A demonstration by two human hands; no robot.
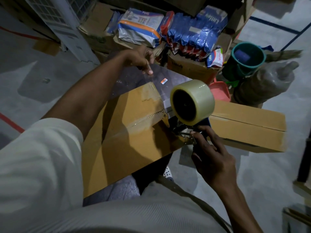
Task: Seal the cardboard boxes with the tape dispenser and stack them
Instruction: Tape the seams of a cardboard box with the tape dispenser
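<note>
Sleeved left grip is pinching seemingly limp, sticky tape past box; right grip is clasping tape dispenser by its rigid handle.

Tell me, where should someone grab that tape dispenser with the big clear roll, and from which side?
By the handle, from the rear, the side nearest the person, as the right hand grips the tape dispenser now. The roll fills the top and the toothed blade juts out at the front over the cardboard box, so neither is a safe hold.
</note>
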